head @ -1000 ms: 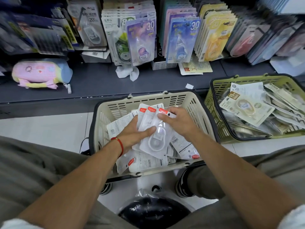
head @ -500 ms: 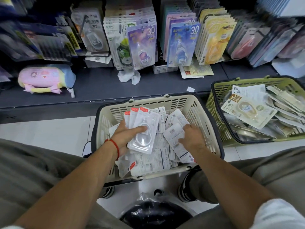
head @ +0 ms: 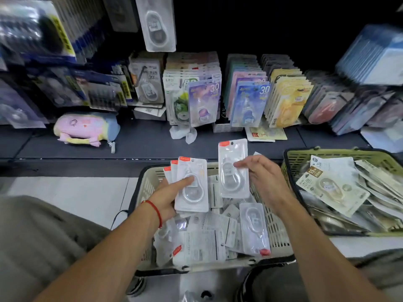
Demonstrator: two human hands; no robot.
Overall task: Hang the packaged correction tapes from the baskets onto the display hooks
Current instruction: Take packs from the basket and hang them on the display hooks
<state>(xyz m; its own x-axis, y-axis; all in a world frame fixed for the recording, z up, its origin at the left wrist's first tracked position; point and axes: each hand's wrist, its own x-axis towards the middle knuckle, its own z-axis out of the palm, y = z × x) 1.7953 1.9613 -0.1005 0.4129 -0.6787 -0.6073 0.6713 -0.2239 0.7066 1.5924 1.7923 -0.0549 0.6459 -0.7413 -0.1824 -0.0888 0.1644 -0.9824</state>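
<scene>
My left hand point(head: 172, 196) grips a fanned stack of clear correction tape packs point(head: 192, 184) with red tabs, thumb pressed on the top one. My right hand point(head: 265, 182) pinches a single clear pack point(head: 233, 168) upright, a little right of the stack. Both hover over the beige basket point(head: 278, 234), where more packs point(head: 209, 238) lie loose. Rows of packaged tapes hang on the display hooks point(head: 205, 101) above the dark shelf. One white pack point(head: 157, 22) hangs higher up.
A green basket point(head: 327, 152) at the right holds cream-coloured tape packs. A pink and blue plush pencil case point(head: 86, 128) lies on the dark shelf point(head: 141, 140). A crumpled white paper lies below the hanging packs. My knees frame the beige basket on the white floor.
My right hand has lifted a single pack out of the basket and holds it upright. The stack in my left hand has risen. The camera has tilted up toward the hooks.
</scene>
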